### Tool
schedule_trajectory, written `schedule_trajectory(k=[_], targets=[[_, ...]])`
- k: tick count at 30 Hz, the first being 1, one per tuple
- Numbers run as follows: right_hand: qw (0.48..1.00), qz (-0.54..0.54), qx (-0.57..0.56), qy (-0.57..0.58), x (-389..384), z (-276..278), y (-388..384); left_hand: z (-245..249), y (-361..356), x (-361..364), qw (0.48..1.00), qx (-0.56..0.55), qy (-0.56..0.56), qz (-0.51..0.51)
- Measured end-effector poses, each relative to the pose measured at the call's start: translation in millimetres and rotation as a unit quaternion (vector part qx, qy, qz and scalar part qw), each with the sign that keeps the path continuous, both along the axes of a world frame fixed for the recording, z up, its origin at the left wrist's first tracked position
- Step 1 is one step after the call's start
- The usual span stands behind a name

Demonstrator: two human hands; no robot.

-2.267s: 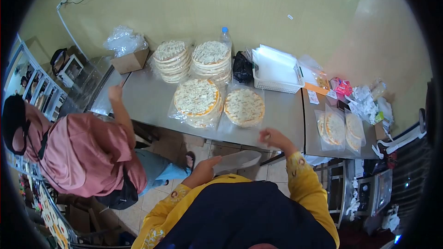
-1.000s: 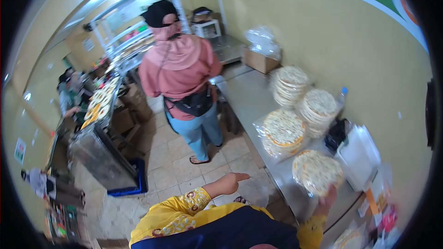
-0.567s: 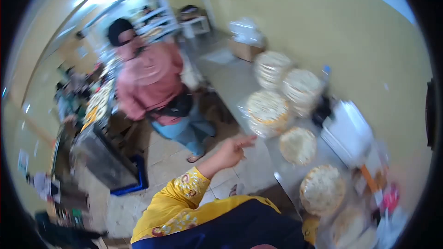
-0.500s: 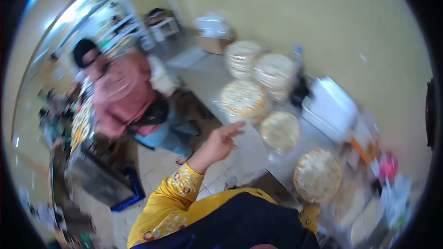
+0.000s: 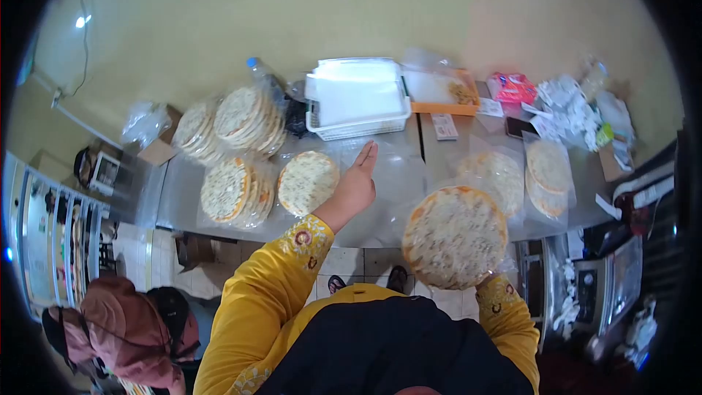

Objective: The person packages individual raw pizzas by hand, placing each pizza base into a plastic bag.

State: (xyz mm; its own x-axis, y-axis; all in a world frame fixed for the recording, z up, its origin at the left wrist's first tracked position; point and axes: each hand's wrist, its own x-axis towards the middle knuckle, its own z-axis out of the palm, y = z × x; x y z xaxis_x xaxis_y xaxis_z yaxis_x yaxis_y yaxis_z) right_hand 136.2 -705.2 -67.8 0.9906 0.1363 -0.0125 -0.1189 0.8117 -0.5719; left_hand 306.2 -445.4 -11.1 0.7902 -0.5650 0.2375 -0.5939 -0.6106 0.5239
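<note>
My left hand (image 5: 355,189) reaches over the steel table with its fingers stretched out and nothing in them. Just left of it lies a single pizza (image 5: 308,182) with a pale topping. My right hand is almost wholly hidden beneath a larger pizza (image 5: 455,237) in clear plastic, which it holds up in front of the table's near edge. Behind that one, flat wrapped pizzas (image 5: 494,181) lie on the table, with more bagged rounds (image 5: 546,175) farther right.
Stacks of wrapped pizzas (image 5: 240,118) stand at the left. A white plastic basket (image 5: 359,132), an orange tray (image 5: 444,108), a pink packet (image 5: 511,88) and crumpled plastic (image 5: 567,110) line the back. A person in a pink top (image 5: 121,322) is at lower left.
My view has swung right to face the table squarely, and the other person has shifted to the lower left. The pizza on my right hand appears nearer. My left hand stays outstretched.
</note>
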Motion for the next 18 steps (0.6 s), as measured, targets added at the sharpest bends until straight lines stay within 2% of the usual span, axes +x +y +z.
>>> schedule_trajectory(k=[2,10,13,18], targets=[[1.000,0.005,0.013,0.003,-13.8,-9.5,14.5,-14.9,-7.3,-1.2,0.999,0.030,0.006,-0.035],[0.995,0.018,0.089,0.029,-3.7,-34.7,63.7,-7.2,-5.6,-1.2,0.978,0.147,0.054,-0.140],[0.993,0.011,0.110,0.031,3.5,-39.6,73.9,-4.2,10.0,1.1,0.966,0.152,0.067,-0.196],[0.991,-0.018,0.132,0.025,14.0,-46.8,81.4,-3.8,28.2,-3.5,0.963,0.156,0.036,-0.216]])
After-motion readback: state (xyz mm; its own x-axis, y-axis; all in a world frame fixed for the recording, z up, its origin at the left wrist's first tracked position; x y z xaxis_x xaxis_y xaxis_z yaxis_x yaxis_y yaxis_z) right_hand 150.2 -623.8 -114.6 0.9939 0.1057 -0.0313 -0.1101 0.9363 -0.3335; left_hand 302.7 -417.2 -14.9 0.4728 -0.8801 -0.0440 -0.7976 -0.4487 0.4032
